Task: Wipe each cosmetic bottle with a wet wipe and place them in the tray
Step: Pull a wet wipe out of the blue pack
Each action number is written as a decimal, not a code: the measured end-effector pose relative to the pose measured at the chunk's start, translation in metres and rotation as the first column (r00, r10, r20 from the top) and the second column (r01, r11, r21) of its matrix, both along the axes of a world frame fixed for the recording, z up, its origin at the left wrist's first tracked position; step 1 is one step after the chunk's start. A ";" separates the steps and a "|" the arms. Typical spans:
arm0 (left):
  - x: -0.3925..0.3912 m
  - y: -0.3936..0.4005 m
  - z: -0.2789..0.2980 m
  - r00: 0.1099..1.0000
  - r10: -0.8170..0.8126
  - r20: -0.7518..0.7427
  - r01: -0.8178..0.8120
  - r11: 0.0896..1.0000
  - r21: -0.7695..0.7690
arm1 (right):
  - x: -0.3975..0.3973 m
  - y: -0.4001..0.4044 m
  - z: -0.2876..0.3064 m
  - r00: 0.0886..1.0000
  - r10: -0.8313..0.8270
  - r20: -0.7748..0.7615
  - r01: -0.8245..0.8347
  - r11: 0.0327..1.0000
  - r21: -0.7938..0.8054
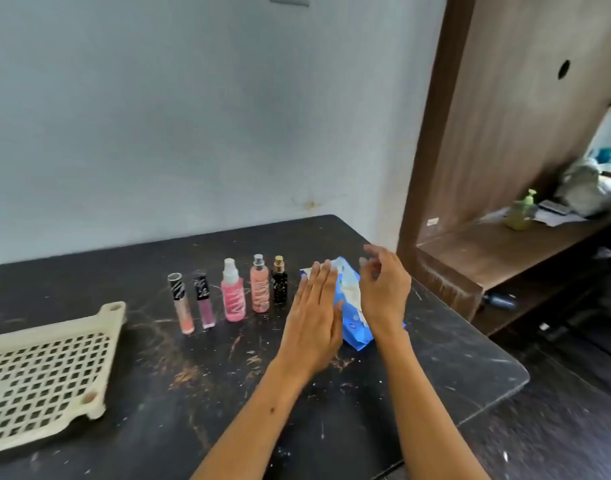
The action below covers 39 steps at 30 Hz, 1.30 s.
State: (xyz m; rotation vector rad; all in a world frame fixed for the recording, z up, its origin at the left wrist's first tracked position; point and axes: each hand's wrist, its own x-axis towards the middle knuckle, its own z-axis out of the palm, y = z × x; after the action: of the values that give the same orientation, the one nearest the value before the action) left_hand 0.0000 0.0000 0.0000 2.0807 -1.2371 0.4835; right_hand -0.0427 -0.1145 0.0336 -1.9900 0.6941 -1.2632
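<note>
Against a pale wall, on the scratched black table point(228, 393), five bottles point(233, 292) stand unwiped beside the bare tray point(44, 372), while the wipe pack point(351, 306) is flanked by left hand point(312, 317) and right hand point(383, 289), both loose-fingered, nothing grasped.

Home room: scuffed black tabletop point(332, 410) against plain pale painted wall point(193, 116), brown wooden shelf unit point(505, 150) holding green pump soap bottle point(521, 213)

Two bare forearms, no sleeves, left grip point(314, 317), right grip point(383, 289)
</note>
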 end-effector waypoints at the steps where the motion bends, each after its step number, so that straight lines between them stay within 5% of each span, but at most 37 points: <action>1: 0.002 -0.008 -0.005 1.000 0.001 -0.020 0.000 1.000 0.012 | 0.000 -0.009 -0.007 0.995 0.025 -0.093 -0.020 0.998 0.052; 4: 0.006 -0.027 -0.016 0.997 0.008 -0.071 -0.002 0.997 0.080 | -0.002 -0.028 -0.024 0.930 0.089 -0.356 -0.058 0.994 0.097; 8: 0.011 -0.046 -0.025 0.992 -0.020 -0.127 0.028 0.998 0.062 | -0.003 -0.035 -0.032 0.840 0.194 -0.507 -0.133 0.979 0.154; 18: 0.011 -0.047 -0.025 0.949 -0.068 -0.307 0.059 0.998 -0.038 | 0.002 -0.037 -0.031 0.836 0.179 -0.519 -0.115 0.981 0.154; 25: 0.010 -0.044 -0.025 0.955 -0.066 -0.288 0.048 0.996 -0.070 | -0.002 -0.037 -0.028 0.915 0.156 -0.373 -0.057 0.964 0.261; 32: 0.008 -0.039 -0.022 0.965 -0.042 -0.261 -0.008 0.982 -0.187 | -0.005 -0.035 -0.010 0.970 0.225 -0.086 -0.167 0.886 0.432; 39: -0.006 -0.007 -0.006 0.874 -0.082 -0.479 -0.150 0.892 -0.426 | 0.000 -0.004 0.013 0.910 0.375 0.177 -0.406 0.720 0.563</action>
State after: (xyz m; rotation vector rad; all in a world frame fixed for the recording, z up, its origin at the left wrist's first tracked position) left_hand -0.0061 -0.0070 -0.0055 1.6770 -0.7039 0.2083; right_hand -0.0429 -0.1186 0.0461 -1.4663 0.5155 -0.7144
